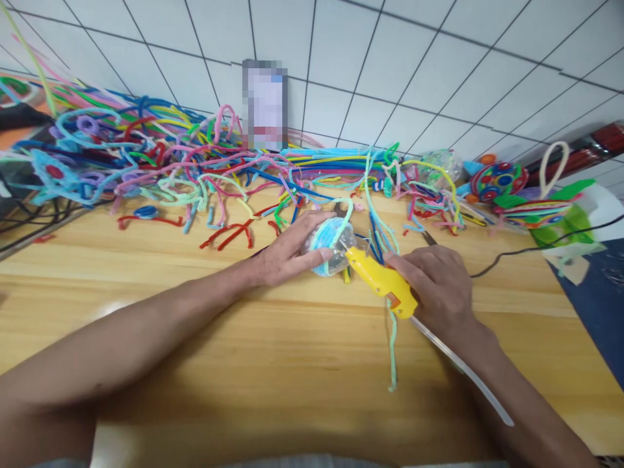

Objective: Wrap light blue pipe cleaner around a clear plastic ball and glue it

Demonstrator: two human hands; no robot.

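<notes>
- The left hand [297,252], mid-frame, is curled part-closed around a clear plastic piece [344,261] wrapped in blue and green fuzzy stems [325,239]; the thumb lies along its near side.
- The right hand [441,279], right of centre, is wrapped firmly round a yellow glue gun [377,276], its nozzle at the plastic; I can't tell whether it touches.
- If that nozzle is hot, a slip to the left could burn the thumb, which sits close by.
- A long glue stick [468,370] pokes from the gun's back towards the lower right; a bump against the forearm might swing the tip.
- A loose green stem [392,351] hangs below the gun and could catch stray glue.
</notes>
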